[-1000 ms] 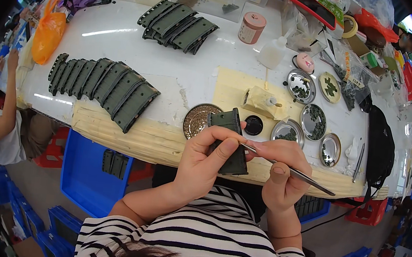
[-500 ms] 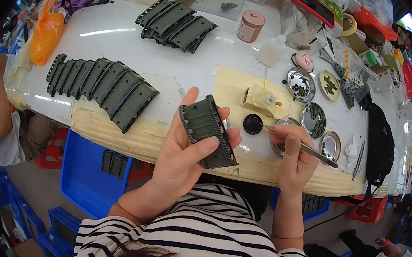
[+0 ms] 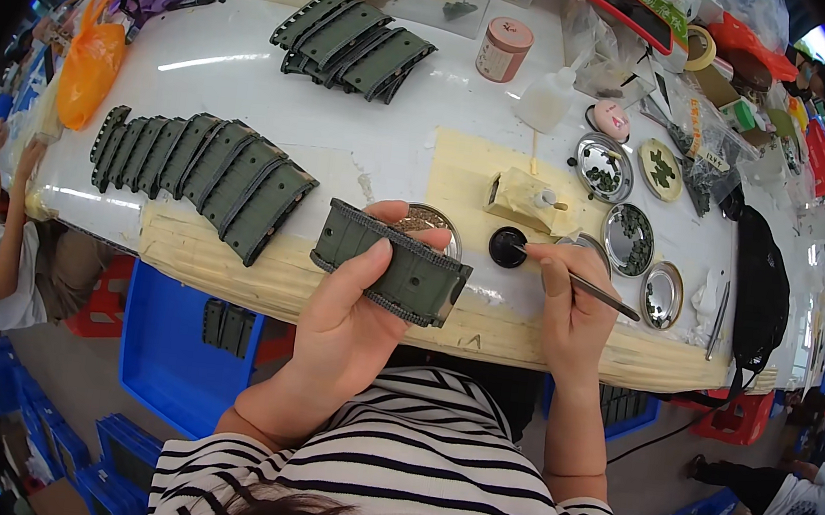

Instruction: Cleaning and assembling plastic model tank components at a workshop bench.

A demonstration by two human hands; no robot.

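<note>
Green track piece sits clamped between thumb and fingers of the left hand over the table edge. Right hand pinches a thin brush, its tip in the small black pot.

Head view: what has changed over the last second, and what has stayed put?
The right hand carried the brush from the green part up to the small black pot, tip now at it. The left hand raised the part and turned it flat, grip unchanged. The rows of green parts and metal dishes have not moved.
</note>
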